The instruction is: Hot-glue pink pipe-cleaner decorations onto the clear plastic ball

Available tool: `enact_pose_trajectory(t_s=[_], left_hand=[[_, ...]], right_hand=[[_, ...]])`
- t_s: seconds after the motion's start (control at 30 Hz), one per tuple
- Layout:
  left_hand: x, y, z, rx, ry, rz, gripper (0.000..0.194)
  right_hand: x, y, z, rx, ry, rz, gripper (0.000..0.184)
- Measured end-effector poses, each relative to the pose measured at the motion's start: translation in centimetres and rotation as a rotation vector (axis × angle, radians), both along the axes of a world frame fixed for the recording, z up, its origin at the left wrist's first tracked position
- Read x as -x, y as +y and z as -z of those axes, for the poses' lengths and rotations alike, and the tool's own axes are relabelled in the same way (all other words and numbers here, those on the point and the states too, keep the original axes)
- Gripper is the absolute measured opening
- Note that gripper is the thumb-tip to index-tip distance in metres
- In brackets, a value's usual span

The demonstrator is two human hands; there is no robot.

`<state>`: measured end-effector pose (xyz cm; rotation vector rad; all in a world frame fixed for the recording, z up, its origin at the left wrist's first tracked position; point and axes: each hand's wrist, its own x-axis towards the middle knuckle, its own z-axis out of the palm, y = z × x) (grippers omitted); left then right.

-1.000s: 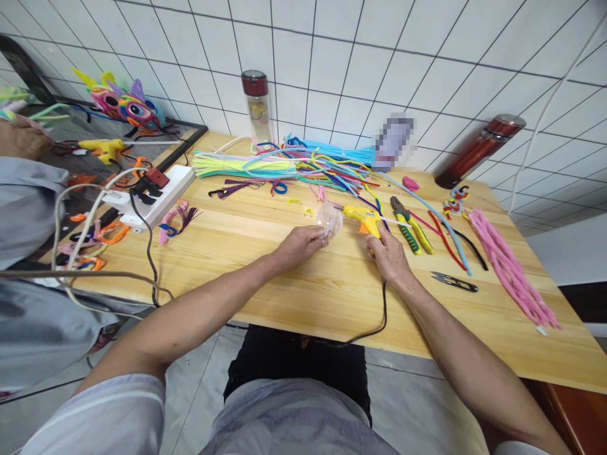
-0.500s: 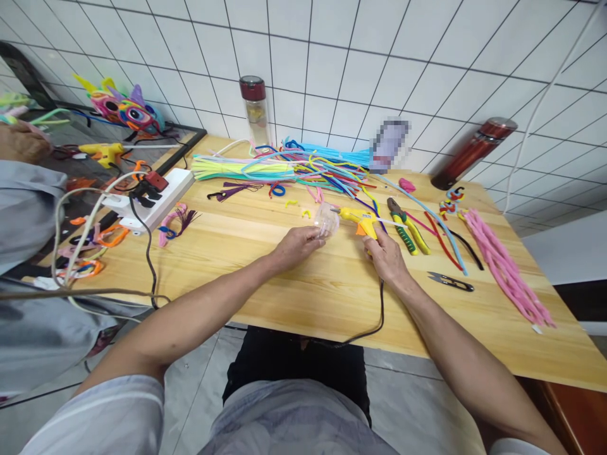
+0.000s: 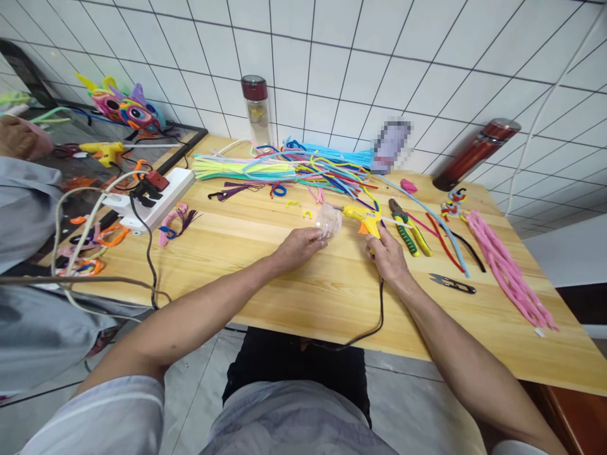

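Note:
My left hand pinches a small clear plastic piece, whose exact kind I cannot make out. In my right hand is a yellow hot glue gun with an orange trigger, its nozzle pointing left at the plastic piece. A white glue stick pokes out of the gun's rear, and a black cord hangs from its grip. Small yellow bent pipe cleaner bits lie just beyond my left hand. To the right of the glue gun are green-and-yellow pliers.
Pipe cleaner bundles lie at the back, near a glass bottle. Thread snips, pink strips and a red flask are at right. A power strip stands at left, where another person's hand works.
The glue gun's nozzle has drawn slightly right, away from the clear plastic piece. My left hand keeps its hold almost unmoved. The other person's hand at left has shifted a little.

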<state>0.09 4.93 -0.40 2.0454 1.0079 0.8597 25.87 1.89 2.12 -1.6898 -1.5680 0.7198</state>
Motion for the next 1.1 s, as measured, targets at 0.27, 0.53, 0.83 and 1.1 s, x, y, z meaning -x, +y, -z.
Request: enact_pose_trajectory(t_s=[0.27,0.53,0.83,1.1], left_hand=[[0.03,0.03,0.23,-0.021,0.0,0.015,0.017],[0.08,0.04,0.23,0.01,-0.012,0.005,0.018],[0.21,0.1,-0.05,0.059,-0.04,-0.018,0.026],[0.16,0.03,0.11,0.041,-0.113,0.091,0.032]], right_hand=[[0.15,-0.15,-0.38,0.012,-0.051,-0.026,0.022],[0.16,-0.35,-0.7,-0.011,-0.123,-0.032,0.023],[0.05,-0.59,-0.71,-0.043,-0.079,-0.022,0.025],[-0.22,-0.14,-0.48,0.036,0.031,0.026,0.022]])
